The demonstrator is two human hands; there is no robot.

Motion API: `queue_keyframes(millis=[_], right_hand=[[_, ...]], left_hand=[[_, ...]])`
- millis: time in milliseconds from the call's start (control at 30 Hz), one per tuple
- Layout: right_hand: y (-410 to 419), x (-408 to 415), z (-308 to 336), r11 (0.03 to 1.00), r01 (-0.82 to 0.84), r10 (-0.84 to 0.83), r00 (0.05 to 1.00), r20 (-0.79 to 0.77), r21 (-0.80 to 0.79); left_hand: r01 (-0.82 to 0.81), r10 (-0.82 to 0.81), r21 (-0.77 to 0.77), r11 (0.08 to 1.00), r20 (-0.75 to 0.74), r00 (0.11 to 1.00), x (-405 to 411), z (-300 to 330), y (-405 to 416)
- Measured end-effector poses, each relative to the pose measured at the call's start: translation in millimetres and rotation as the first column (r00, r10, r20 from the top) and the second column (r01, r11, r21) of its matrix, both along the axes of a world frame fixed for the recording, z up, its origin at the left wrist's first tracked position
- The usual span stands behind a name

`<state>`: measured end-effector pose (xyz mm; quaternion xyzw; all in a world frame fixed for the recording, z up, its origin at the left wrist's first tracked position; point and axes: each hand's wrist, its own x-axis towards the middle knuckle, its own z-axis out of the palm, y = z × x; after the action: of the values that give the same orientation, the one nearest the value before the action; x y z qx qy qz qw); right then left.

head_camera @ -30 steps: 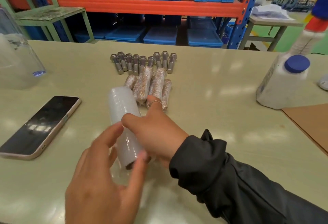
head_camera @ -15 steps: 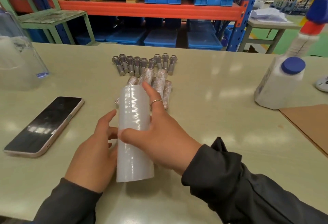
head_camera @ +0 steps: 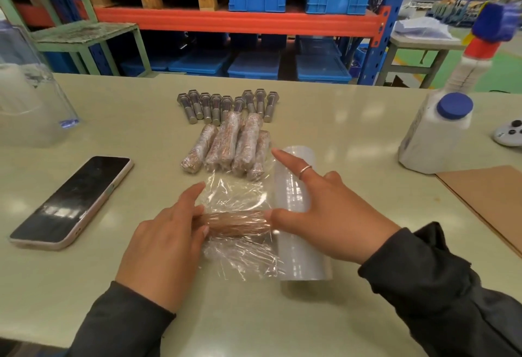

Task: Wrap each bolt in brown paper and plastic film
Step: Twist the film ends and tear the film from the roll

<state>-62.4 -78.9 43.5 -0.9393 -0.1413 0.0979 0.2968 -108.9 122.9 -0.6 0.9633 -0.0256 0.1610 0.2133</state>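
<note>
Left hand [head_camera: 166, 246] pinches paper-wrapped bolt [head_camera: 236, 222] under film [head_camera: 234, 195], frame centre | right hand [head_camera: 324, 215] spread flat on film roll [head_camera: 296, 215] | desk [head_camera: 339, 130]

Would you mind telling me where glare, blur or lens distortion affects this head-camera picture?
Head view: overhead lights glare off the glossy table and the phone screen; the spray bottle at the right edge is blurred; wide-angle distortion tilts the rack upright; the plastic film shows bright wrinkle highlights; the hands look sharp.
</note>
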Motion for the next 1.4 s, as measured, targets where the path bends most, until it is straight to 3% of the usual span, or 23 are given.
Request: queue_keyframes(millis=[67, 167, 267, 433, 767, 1000, 1167, 1400], right_hand=[[-3.6, 1.6, -2.5, 0.999, 0.002, -0.003, 1.000, -0.023, -0.042], [-6.0, 3.7, -6.1, 0.995, 0.002, -0.006, 0.999, -0.045, -0.096], [-9.1, 6.0, -8.3, 0.992, 0.002, -0.015, 0.995, -0.101, -0.127], [-11.8, 9.0, -9.6, 0.993, 0.015, -0.032, 0.989, -0.146, -0.113], [-15.9, 16.7, -12.6, 0.995, -0.010, -0.006, 0.986, -0.165, -0.095], [-53.2, 22.2, 13.8, 0.999, 0.002, -0.004, 1.000, -0.031, -0.047], [-81.5, 20.5, 23.3, 0.999, 0.008, -0.011, 0.997, 0.077, 0.034], [-100.4, 24.5, 17.2, 0.963, -0.080, 0.046, 0.990, 0.137, 0.256]], left_hand=[[0.088, -0.082, 0.151, 0.985, -0.049, 0.995, 0.4, 5.1, -0.6], [0.175, -0.187, 0.361, 0.916, -0.001, 0.982, 5.9, 13.2, 3.8], [0.236, -0.213, 0.391, 0.889, -0.103, 0.972, 17.4, 25.0, 7.1], [0.342, -0.209, 0.547, 0.764, -0.291, 0.934, 44.0, 18.9, 8.6], [0.474, -0.406, 0.350, 0.808, -0.252, 0.878, 46.4, 10.2, -3.9], [0.363, -0.356, 0.448, 0.817, -0.103, 0.929, 52.5, 32.8, -40.2], [0.395, -0.435, 0.293, 0.871, 0.087, 0.896, 61.3, 43.6, -65.2], [0.501, -0.504, 0.060, 0.863, 0.164, 0.848, 62.4, 49.2, -93.6]])
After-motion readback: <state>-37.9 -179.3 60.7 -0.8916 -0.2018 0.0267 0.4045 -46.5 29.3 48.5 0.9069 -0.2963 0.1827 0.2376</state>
